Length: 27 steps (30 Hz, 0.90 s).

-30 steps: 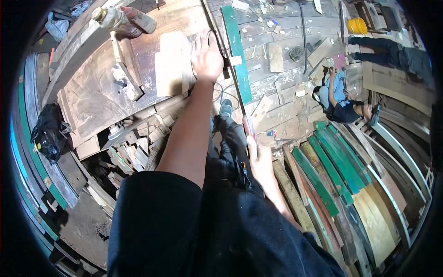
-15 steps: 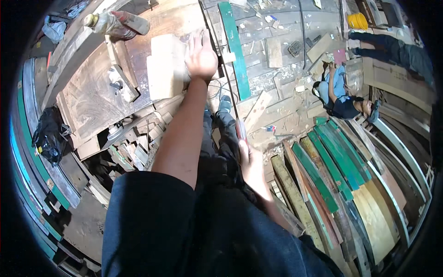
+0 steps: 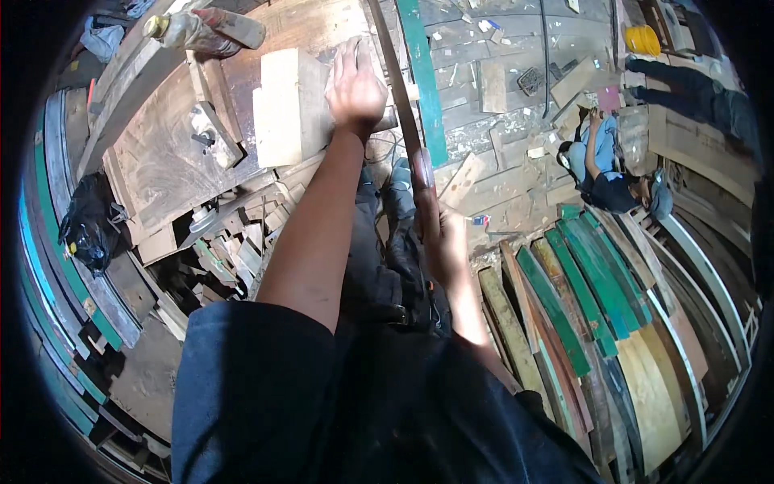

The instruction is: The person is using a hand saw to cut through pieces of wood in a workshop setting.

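Two hands are working on one long wooden strip (image 3: 401,105) that is running from the worktop (image 3: 161,161) down past the person's legs. Compared with a second ago, the left hand (image 3: 355,85) is lying slightly further left on the worktop, now pressing flat, fingers straight and together, at the edge of the pale wood block (image 3: 286,105); the block itself is showing no real change of place. That reads as steadying rather than gripping: the palm is lying open and closing around nothing. The left arm is reaching out nearly straight, forearm bare, dark sleeve at the shoulder. The right hand (image 3: 447,242) is hanging low beside the thigh, fingers seeming to curl around the lower end of the strip (image 3: 425,189), though how tightly is hard to tell. A green painted plank (image 3: 423,81) is lying just beside the strip. On the far corner of the worktop a bottle (image 3: 205,28) is lying on its side. Another person in blue (image 3: 601,161) is crouching well apart on the floor.
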Each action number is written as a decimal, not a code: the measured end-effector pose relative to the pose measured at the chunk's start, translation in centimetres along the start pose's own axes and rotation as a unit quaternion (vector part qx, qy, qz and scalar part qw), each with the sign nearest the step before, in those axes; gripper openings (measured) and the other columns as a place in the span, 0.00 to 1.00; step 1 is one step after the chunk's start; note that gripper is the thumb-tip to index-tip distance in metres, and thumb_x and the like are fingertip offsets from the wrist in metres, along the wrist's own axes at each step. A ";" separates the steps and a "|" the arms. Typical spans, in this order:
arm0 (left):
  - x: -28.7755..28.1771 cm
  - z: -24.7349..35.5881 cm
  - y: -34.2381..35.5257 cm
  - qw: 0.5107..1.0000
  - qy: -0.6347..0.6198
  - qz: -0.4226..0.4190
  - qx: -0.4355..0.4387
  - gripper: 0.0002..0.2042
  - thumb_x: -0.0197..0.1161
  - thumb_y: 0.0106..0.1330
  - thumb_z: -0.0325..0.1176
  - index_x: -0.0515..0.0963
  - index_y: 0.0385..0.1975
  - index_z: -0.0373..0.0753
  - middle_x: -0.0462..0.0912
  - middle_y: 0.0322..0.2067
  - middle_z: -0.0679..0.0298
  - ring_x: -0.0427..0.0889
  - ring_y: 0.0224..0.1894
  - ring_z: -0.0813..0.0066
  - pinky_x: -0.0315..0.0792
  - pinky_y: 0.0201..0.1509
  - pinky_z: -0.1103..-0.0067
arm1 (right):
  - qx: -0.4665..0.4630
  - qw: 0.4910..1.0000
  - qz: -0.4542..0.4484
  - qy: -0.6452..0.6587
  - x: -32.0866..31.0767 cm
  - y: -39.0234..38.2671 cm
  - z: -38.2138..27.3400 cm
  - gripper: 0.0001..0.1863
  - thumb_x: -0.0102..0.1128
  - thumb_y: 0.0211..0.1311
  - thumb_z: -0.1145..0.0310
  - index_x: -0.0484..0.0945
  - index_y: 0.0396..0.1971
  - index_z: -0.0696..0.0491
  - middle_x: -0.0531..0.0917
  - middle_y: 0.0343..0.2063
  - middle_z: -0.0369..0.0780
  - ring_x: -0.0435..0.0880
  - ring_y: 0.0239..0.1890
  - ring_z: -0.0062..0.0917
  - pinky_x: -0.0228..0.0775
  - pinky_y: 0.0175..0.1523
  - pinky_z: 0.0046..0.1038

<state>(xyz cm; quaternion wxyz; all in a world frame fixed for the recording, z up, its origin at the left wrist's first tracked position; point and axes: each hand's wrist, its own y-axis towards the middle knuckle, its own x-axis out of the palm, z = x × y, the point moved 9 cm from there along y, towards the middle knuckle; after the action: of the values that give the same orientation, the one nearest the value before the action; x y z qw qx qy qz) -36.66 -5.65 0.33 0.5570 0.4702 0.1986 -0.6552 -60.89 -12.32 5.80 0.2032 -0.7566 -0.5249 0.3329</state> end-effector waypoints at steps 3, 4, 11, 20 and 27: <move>0.0 0.0 -0.5 0.998 0.014 0.052 0.030 0.22 0.50 0.56 0.24 0.70 0.54 0.36 0.71 0.54 0.51 0.69 0.57 0.54 0.65 0.62 0.67 | -0.107 0.993 0.056 0.003 -0.3 -2.8 -0.6 0.19 0.45 0.72 0.64 0.70 0.21 0.59 0.66 0.13 0.37 0.61 0.18 0.18 0.53 0.23 0.26; -0.7 -0.1 -0.4 0.995 -0.002 0.089 0.053 0.19 0.52 0.59 0.27 0.72 0.51 0.36 0.73 0.52 0.50 0.72 0.55 0.53 0.66 0.60 0.67 | -0.081 0.995 0.059 0.000 -0.1 -4.0 0.7 0.19 0.44 0.72 0.64 0.70 0.21 0.58 0.65 0.12 0.36 0.61 0.18 0.18 0.53 0.23 0.26; -0.2 0.3 -0.2 0.999 -0.006 0.037 0.027 0.23 0.52 0.56 0.27 0.69 0.55 0.37 0.70 0.54 0.53 0.69 0.58 0.56 0.64 0.62 0.69 | -0.038 0.999 0.018 -0.031 -0.3 0.9 -2.4 0.17 0.46 0.71 0.66 0.71 0.22 0.59 0.64 0.12 0.36 0.62 0.18 0.18 0.57 0.25 0.26; -0.1 1.3 0.1 0.997 0.016 0.062 0.040 0.21 0.51 0.54 0.27 0.72 0.51 0.33 0.73 0.52 0.50 0.71 0.56 0.51 0.65 0.60 0.65 | -0.062 0.993 0.057 -0.081 -1.4 -0.2 -1.9 0.21 0.44 0.71 0.61 0.71 0.21 0.60 0.65 0.13 0.41 0.60 0.18 0.21 0.57 0.24 0.30; -0.8 -0.6 -0.6 0.999 0.040 0.031 0.006 0.22 0.50 0.55 0.28 0.72 0.51 0.34 0.71 0.55 0.52 0.69 0.59 0.54 0.63 0.62 0.67 | -0.008 0.997 0.026 -0.072 -0.1 -4.7 2.3 0.14 0.48 0.70 0.66 0.75 0.32 0.61 0.70 0.16 0.48 0.71 0.19 0.31 0.65 0.29 0.31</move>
<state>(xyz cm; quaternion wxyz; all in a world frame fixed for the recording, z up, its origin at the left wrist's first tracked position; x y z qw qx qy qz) -37.05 -4.58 0.54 0.5661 0.5056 0.2020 -0.6190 -65.62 -10.77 7.32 0.1500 -0.7457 -0.5211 0.3872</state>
